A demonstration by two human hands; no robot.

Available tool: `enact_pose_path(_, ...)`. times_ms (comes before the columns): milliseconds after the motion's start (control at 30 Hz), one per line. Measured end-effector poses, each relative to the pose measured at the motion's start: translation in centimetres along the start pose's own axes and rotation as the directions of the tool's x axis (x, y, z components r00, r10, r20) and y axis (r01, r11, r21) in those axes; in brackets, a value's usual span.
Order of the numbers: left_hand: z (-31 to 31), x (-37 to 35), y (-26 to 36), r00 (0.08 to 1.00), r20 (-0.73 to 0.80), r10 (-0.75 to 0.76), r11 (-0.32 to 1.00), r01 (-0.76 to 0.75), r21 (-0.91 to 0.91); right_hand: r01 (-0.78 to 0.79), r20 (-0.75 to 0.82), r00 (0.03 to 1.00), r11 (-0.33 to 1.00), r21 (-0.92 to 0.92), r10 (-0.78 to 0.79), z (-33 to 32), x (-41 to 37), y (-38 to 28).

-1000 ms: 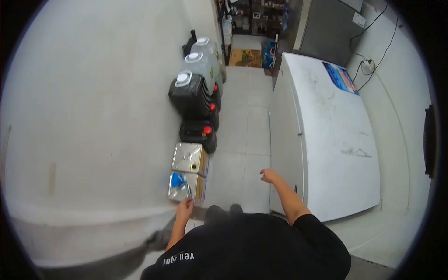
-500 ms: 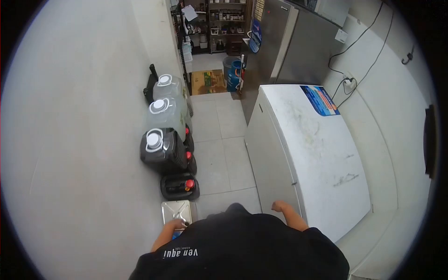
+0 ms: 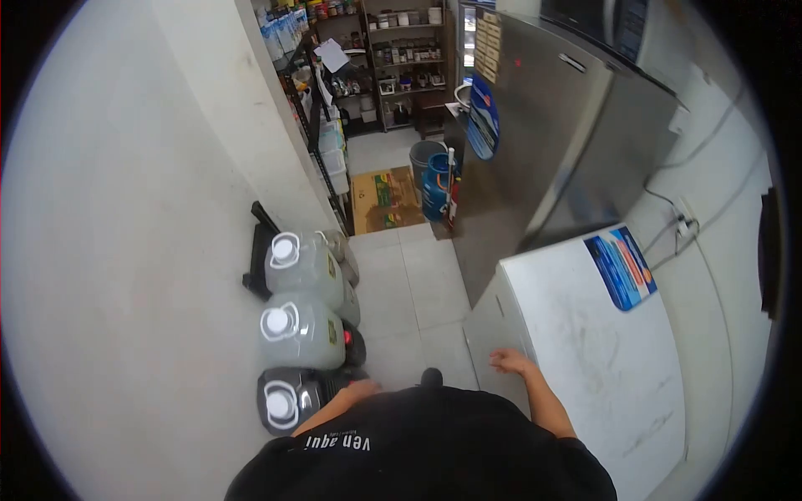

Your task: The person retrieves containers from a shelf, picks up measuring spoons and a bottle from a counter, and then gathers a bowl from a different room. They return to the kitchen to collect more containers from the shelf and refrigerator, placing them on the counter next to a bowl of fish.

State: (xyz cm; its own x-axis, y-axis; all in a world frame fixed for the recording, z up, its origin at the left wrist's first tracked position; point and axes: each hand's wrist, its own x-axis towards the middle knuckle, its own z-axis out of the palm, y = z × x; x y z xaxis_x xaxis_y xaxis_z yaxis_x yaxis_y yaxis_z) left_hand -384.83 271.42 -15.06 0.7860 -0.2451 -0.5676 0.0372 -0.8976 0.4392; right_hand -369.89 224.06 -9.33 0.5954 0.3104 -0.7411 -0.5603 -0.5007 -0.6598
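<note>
My left hand hangs low beside the dark jug with a white cap and handle. Its fingers look loosely stretched and hold nothing that I can see. Whether they touch anything is not clear. My right hand is held out near the front side of the white chest freezer. That hand is empty, with its fingers loosely apart. Two clear jugs, a nearer one and a farther one, line the wall beyond the dark jug.
A tiled floor aisle runs ahead. A steel refrigerator stands past the freezer. Farther on are a blue gas cylinder, a grey bin, flattened cardboard and stocked shelves.
I have moved forward along the aisle, and the jugs and freezer now sit lower in view. My left hand has left the metal tin, which is out of view.
</note>
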Motion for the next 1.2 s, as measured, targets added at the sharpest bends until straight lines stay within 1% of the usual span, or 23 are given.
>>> enact_pose_path(33, -2.0, 1.3, 0.0, 1.000, 0.016, 0.025, 0.999, -0.024, -0.021, 0.125, -0.018, 0.989, 0.897, -0.424, -0.147, -0.8, 3.1, -3.6)
enact_pose_path(67, -3.9, 2.6, -0.1, 0.999, 0.012, 0.047, 0.998, -0.047, -0.039, 0.207, 0.033, 0.959, 0.613, -0.762, -0.282, -1.3, 5.8, -6.6)
enact_pose_path(133, -8.3, 5.0, -0.5, 0.994, -0.052, 0.093, 0.993, -0.096, -0.063, 0.270, 0.101, 0.940, 0.530, -0.804, -0.326, -1.7, 10.5, -14.0)
enact_pose_path(233, -15.4, 8.9, -0.6, 0.970, -0.216, 0.114, 0.984, -0.140, -0.107, 0.359, 0.226, 0.927, 0.528, -0.770, -0.300, -2.4, 16.9, -24.5)
enact_pose_path(267, -17.7, 10.3, -0.6, 0.970, -0.219, 0.105, 0.984, -0.133, -0.118, 0.362, 0.236, 0.926, 0.521, -0.773, -0.294, -2.6, 18.8, -27.9)
enact_pose_path(333, -22.1, 13.5, -1.5, 0.858, -0.513, -0.032, 0.965, -0.108, -0.240, 0.309, 0.207, 0.940, 0.417, -0.855, -0.271, -2.7, 22.9, -33.4)
enact_pose_path(400, -25.8, 18.2, -4.5, 0.787, -0.617, 0.007, 0.963, -0.170, -0.207, 0.250, 0.162, 0.958, 0.408, -0.878, -0.236, -3.4, 30.4, -35.6)
enact_pose_path(433, -28.3, 20.3, -5.2, 0.810, -0.584, -0.045, 0.931, -0.177, -0.318, 0.243, 0.169, 0.965, 0.429, -0.870, -0.202, -3.8, 33.0, -35.9)
enact_pose_path(467, -31.8, 22.6, -6.2, 0.829, -0.553, -0.083, 0.891, -0.187, -0.414, 0.308, 0.175, 0.930, 0.428, -0.850, -0.323, -4.7, 35.3, -36.8)
enact_pose_path(500, -34.8, 25.1, -7.7, 0.826, -0.561, -0.053, 0.922, -0.175, -0.345, 0.365, 0.165, 0.881, 0.413, -0.835, -0.444, -5.7, 37.1, -38.3)
enact_pose_path(533, -37.5, 27.7, -9.0, 0.822, -0.568, -0.027, 0.945, -0.164, -0.282, 0.348, 0.155, 0.893, 0.427, -0.835, -0.423, -6.6, 38.3, -39.9)
enact_pose_path(600, -44.2, 32.8, -10.8, 0.860, -0.511, -0.016, 0.957, -0.135, -0.257, 0.328, 0.276, 0.945, 0.481, -0.813, -0.178, -8.9, 40.5, -43.7)
enact_pose_path(633, -48.1, 35.6, -11.6, 0.883, -0.469, -0.006, 0.972, -0.105, -0.208, 0.319, 0.271, 0.948, 0.483, -0.815, -0.168, -10.0, 41.5, -46.2)
enact_pose_path(700, -55.7, 40.5, -12.4, 0.878, -0.472, 0.075, 0.991, -0.120, -0.065, 0.283, 0.228, 0.959, 0.614, -0.737, -0.169, -11.7, 42.9, -50.7)
enact_pose_path(800, -64.6, 48.0, -13.1, 0.893, -0.442, 0.084, 0.981, -0.151, -0.118, 0.179, 0.122, 0.984, 0.729, -0.660, -0.131, -14.3, 45.5, -59.0)
enact_pose_path(867, -70.2, 52.4, -12.3, 0.840, -0.540, 0.043, 0.918, -0.247, -0.312, 0.201, 0.079, 0.976, 0.709, -0.676, -0.201, -16.5, 48.2, -63.5)
enact_pose_path(900, -71.9, 55.0, -12.8, 0.845, -0.532, 0.051, 0.917, -0.251, -0.311, 0.228, 0.029, 0.964, 0.759, -0.610, -0.266, -17.6, 50.5, -64.4)
enact_pose_path(967, -74.3, 59.5, -14.3, 0.796, -0.581, 0.168, 0.946, -0.297, -0.134, 0.288, -0.020, 0.940, 0.820, -0.494, -0.342, -19.5, 53.4, -68.0)
enact_pose_path(1000, -75.6, 61.3, -14.6, 0.791, -0.583, 0.185, 0.941, -0.313, -0.126, 0.283, -0.038, 0.937, 0.821, -0.496, -0.346, -21.0, 56.2, -68.2)
enact_pose_path(1067, -77.9, 63.6, -15.0, 0.735, -0.630, 0.251, 0.931, -0.361, -0.049, 0.445, 0.050, 0.822, 0.585, -0.678, -0.567, -24.8, 62.2, -68.7)
enact_pose_path(1100, -78.8, 64.6, -15.2, 0.797, -0.574, 0.185, 0.942, -0.311, -0.129, 0.292, 0.031, 0.924, 0.653, -0.699, -0.381, -25.8, 60.8, -73.5)
enact_pose_path(1133, -79.4, 65.6, -15.6, 0.852, -0.510, 0.119, 0.946, -0.253, -0.203, 0.280, 0.003, 0.922, 0.661, -0.696, -0.388, -27.2, 62.2, -75.1)
enact_pose_path(1200, -79.8, 69.2, -17.6, 0.853, -0.501, 0.145, 0.907, -0.317, -0.278, 0.256, 0.011, 0.913, 0.551, -0.794, -0.407, -30.2, 66.8, -77.3)
